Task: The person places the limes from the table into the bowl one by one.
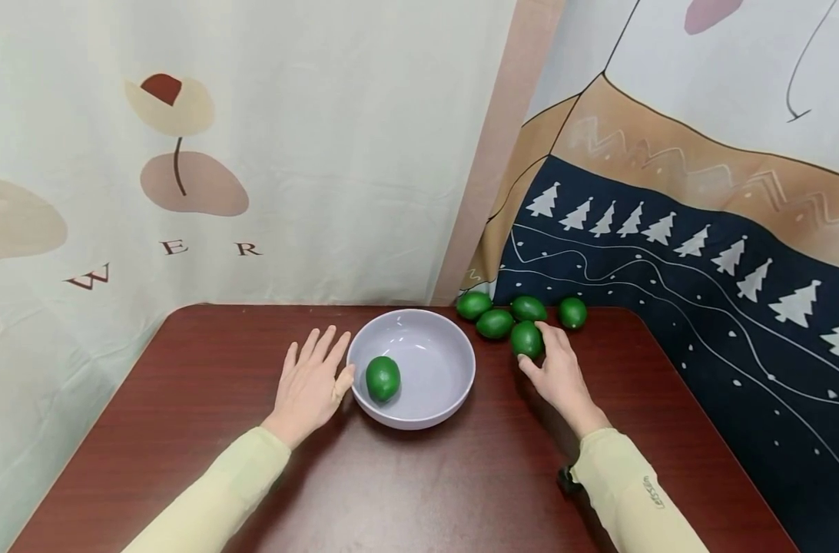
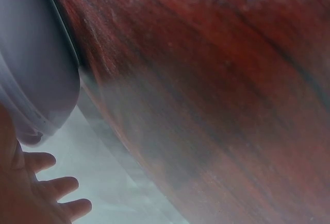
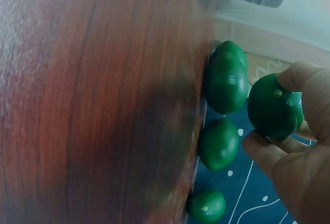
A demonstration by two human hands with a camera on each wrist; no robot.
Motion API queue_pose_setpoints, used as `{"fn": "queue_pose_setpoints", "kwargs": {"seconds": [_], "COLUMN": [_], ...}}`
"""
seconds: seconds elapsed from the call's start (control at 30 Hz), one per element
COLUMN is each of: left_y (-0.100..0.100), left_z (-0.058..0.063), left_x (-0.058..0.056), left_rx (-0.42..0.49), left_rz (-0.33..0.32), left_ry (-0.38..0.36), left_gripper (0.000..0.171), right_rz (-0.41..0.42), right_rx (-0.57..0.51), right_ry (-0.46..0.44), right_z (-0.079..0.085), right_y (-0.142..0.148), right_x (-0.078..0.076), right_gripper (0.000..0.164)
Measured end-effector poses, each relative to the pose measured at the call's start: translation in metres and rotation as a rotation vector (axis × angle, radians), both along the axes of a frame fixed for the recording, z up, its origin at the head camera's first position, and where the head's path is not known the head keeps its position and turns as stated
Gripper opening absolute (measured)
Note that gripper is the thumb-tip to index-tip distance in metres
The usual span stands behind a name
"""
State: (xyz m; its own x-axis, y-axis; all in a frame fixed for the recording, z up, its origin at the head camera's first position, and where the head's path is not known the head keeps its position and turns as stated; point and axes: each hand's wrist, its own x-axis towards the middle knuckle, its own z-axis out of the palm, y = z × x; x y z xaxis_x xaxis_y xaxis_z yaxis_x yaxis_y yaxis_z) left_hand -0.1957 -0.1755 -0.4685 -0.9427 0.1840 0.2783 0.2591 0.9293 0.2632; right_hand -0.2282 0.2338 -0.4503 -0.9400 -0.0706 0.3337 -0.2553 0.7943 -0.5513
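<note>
A light purple bowl stands on the table, with one green lime lying in its left part. At its left rim is my left hand, fingers spread and straight, thumb right by the rim. My right hand grips another lime between thumb and fingers, and the right wrist view shows it lifted off the tabletop. Behind it, near the table's back edge, lie several more limes: one at the far left, one in front, one behind the held lime and one farther right.
The dark red-brown wooden table reaches back to a pale curtain with printed flowers. On the right hangs a navy cloth with white trees. A dark band shows under the right sleeve.
</note>
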Motion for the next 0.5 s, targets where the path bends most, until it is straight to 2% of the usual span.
{"fn": "queue_pose_setpoints", "kwargs": {"seconds": [0.23,0.5], "left_y": [0.0004,0.0002], "left_z": [0.0004,-0.0001], "left_x": [0.0007,0.0003], "left_rx": [0.005,0.005], "left_rz": [-0.001,-0.002], "left_ry": [0.003,0.003], "left_gripper": [0.06,0.06], "right_rz": [0.004,0.011], "right_rx": [-0.02,-0.051], "right_ry": [0.003,0.05], "right_z": [0.0029,0.0033], "right_y": [-0.002,-0.0016], "right_x": [0.0023,0.0055], "right_gripper": [0.066,0.065]}}
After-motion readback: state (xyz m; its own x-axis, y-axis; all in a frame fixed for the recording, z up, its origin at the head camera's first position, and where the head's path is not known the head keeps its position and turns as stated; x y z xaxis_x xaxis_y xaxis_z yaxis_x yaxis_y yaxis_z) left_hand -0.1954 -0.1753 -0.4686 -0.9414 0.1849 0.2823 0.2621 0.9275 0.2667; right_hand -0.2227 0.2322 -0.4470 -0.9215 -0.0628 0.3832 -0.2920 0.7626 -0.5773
